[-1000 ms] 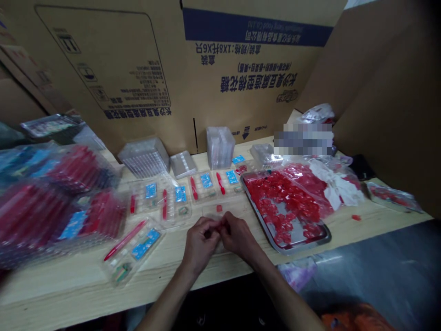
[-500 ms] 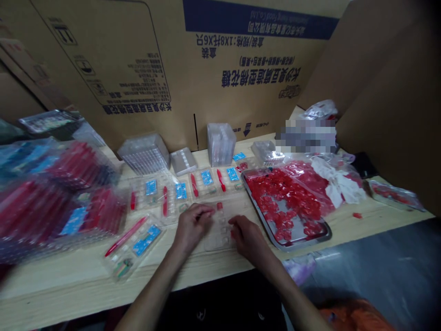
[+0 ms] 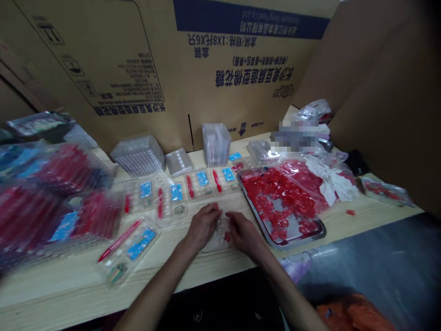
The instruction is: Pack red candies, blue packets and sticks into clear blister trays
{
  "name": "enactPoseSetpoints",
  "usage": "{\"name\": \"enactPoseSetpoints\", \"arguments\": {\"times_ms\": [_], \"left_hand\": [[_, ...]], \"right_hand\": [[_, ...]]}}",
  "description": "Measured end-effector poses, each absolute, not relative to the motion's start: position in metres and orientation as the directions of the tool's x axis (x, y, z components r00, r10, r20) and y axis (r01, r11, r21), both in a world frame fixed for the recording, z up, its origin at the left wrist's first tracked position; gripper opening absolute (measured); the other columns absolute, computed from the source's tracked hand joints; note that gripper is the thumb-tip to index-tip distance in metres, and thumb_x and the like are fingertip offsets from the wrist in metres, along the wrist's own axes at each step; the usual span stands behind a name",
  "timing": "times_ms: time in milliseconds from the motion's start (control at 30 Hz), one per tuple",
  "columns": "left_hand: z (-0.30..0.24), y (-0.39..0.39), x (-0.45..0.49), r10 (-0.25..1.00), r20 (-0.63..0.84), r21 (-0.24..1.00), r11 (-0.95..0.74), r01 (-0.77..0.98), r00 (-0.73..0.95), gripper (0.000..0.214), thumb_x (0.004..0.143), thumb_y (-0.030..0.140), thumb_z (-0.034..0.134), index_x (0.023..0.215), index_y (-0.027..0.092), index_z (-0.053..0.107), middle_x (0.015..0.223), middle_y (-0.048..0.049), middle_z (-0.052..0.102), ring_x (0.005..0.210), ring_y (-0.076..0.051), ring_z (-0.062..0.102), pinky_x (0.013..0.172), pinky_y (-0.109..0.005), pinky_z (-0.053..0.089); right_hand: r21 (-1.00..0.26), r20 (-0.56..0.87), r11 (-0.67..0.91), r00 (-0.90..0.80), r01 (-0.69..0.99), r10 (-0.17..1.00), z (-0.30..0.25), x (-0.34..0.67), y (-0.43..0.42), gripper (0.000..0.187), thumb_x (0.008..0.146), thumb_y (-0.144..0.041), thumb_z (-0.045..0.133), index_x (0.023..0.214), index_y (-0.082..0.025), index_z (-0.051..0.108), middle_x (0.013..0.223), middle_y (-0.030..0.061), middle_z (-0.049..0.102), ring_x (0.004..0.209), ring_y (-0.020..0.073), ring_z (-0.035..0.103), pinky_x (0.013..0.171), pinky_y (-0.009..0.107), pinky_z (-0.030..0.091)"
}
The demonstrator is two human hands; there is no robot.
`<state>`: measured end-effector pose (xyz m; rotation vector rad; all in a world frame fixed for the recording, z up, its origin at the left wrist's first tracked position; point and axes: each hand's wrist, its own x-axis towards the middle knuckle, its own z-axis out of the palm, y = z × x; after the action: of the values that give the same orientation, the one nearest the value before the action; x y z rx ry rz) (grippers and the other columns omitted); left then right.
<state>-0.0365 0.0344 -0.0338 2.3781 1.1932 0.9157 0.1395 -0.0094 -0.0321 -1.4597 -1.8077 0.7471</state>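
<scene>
At the far left of the pale wood tabletop (image 3: pixel 51 294), a heap of plastic-wrapped red pens (image 3: pixel 98 214) lies just beside a filled blister tray (image 3: pixel 129 252) holding a red pen and a blue packet. Next comes the left hand (image 3: pixel 203 226), its fingers (image 3: pixel 214 212) curled close together over the left edge of a clear compartmented tray (image 3: pixel 212 243). That tray lies between the hands, its long axis running near to far. A small red piece (image 3: pixel 227 236) sits in its right side, closer to the right hand (image 3: pixel 244 233), whose fingers (image 3: pixel 232 218) bunch narrowly and point left towards it. Neither hand can be told to grip anything, since the fingers hide what lies beneath. Further right, a steel tray (image 3: pixel 257 214) carries a mass of red sweets (image 3: pixel 279 197).
</scene>
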Motion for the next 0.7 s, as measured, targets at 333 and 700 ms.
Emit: {"name": "enactPoseSetpoints", "arguments": {"times_ms": [333,700], "left_hand": [[0.005,0.003,-0.014,0.987,0.007,0.989,-0.031,0.148,0.159,0.02,0.08,0.031,0.068,0.094,0.017,0.072,0.089,-0.0052,0.071,0.08,-0.017,0.065,0.074,-0.027,0.051],[0.006,0.007,-0.027,0.994,-0.069,0.989,0.079,-0.128,0.08,0.031,0.072,0.028,0.076,0.101,0.016,0.074,0.105,-0.0093,0.073,0.092,-0.018,0.067,0.084,-0.027,0.049]], "right_hand": [[-0.896,0.217,0.275,-0.196,0.35,0.956,-0.005,0.127,-0.012,0.056,0.084,-0.008,0.045,0.138,-0.017,0.034,0.087,0.0024,0.064,0.074,0.0162,0.063,0.069,0.027,0.048],[-0.952,0.166,0.2,-0.157,0.232,0.973,-0.011,0.122,-0.001,0.007,0.089,-0.028,0.048,0.085,-0.022,0.047,0.071,-0.0011,0.058,0.061,0.0143,0.055,0.056,0.024,0.04]]}}
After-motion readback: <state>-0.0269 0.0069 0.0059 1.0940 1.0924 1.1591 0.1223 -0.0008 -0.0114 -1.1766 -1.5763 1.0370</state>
